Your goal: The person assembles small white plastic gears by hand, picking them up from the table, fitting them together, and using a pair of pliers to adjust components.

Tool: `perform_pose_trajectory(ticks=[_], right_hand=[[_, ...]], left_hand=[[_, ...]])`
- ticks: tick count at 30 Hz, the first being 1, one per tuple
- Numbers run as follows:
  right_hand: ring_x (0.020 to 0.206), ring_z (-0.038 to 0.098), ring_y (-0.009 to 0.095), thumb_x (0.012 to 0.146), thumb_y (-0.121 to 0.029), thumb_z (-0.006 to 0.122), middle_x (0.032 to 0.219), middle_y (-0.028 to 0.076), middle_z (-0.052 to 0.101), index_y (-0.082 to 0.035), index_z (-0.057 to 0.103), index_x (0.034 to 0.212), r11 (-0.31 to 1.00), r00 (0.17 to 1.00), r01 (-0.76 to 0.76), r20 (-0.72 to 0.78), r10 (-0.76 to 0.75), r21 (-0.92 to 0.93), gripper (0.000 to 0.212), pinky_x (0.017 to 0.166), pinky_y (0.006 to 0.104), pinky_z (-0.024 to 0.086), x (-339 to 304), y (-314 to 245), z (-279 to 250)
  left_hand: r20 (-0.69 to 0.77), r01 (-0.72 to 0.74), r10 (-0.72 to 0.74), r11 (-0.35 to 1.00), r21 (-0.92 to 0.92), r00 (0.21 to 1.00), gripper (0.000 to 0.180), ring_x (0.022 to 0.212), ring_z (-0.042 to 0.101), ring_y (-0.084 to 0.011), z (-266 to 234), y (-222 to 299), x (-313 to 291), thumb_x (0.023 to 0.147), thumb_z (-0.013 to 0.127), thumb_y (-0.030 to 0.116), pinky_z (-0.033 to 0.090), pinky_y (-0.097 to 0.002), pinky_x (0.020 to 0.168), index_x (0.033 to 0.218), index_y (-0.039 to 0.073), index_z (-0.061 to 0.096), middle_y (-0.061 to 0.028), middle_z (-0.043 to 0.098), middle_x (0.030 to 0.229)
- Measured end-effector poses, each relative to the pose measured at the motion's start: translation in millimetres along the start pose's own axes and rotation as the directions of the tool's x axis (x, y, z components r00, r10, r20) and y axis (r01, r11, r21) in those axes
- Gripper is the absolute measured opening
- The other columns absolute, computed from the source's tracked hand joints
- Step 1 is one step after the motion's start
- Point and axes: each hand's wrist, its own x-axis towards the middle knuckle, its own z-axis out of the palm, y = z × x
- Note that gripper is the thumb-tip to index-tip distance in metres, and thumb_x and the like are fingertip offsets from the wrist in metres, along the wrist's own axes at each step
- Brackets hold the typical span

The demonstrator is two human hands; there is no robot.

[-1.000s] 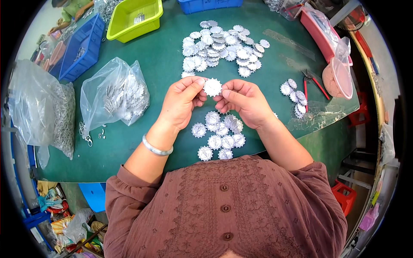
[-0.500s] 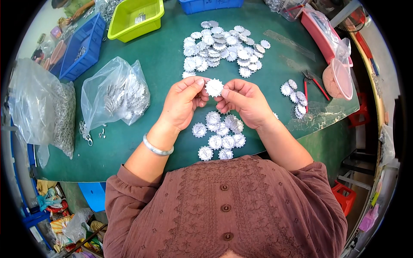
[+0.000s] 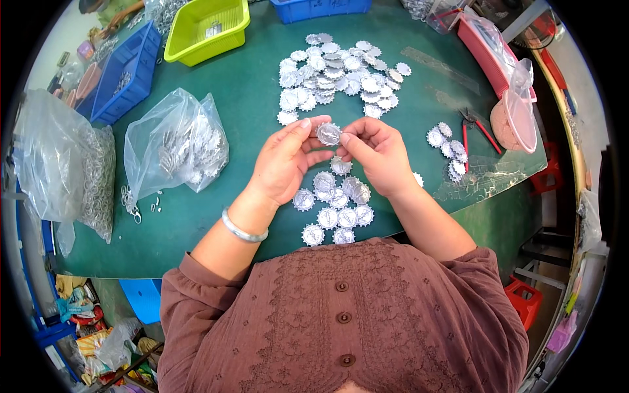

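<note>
One silvery toothed disc (image 3: pixel 328 134) juts leftward from my right hand (image 3: pixel 375 156), its right edge pinched between thumb and forefinger. My left hand (image 3: pixel 282 160) curves open at its left, fingers spread; whether they touch it, I cannot tell. Loose discs (image 3: pixel 346 217) lie nearer me on the green table (image 3: pixel 252 92).

Around my green bench (image 3: pixel 246 75) I see a pale wall (image 3: pixel 51 47) at ten o'clock, green floor (image 3: pixel 488 226) and a red stool (image 3: pixel 517 291) toward four.

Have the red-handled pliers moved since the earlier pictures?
No: the pliers lie in the same spot, just left of the pink bowl on the table.
</note>
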Motion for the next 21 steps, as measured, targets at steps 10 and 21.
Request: perform_pose_trajectory(ticks=[10,21], right_hand=[[0.079,0.056,0.025,0.069,-0.002,0.06,0.081,0.006,0.059,-0.005,0.056,0.076,0.433,0.74,0.631,0.331,-0.586,-0.643,0.009,0.066,0.031,0.045,0,-12,2],[0.081,0.052,0.024,0.068,-0.01,0.06,0.077,0.005,0.054,-0.007,0.061,0.078,-0.134,0.834,0.2,0.24,-0.497,-0.971,0.009,0.07,0.0351,0.044,52,-20,-62]], left_hand=[[0.067,0.135,-0.118,0.917,-0.376,0.991,0.043,0.103,0.048,-0.025,-1,-8,2,0.091,0.033,0.035,0.038,-0.0361,0.089,0.116,0.001,0.043,-0.017,0.048,0.114],[0.18,0.156,-0.08,0.872,-0.463,0.98,0.05,0.109,0.045,-0.0313,-6,-5,3,0.091,0.03,0.037,0.036,-0.0416,0.093,0.12,-0.003,0.039,-0.0214,0.043,0.119]])
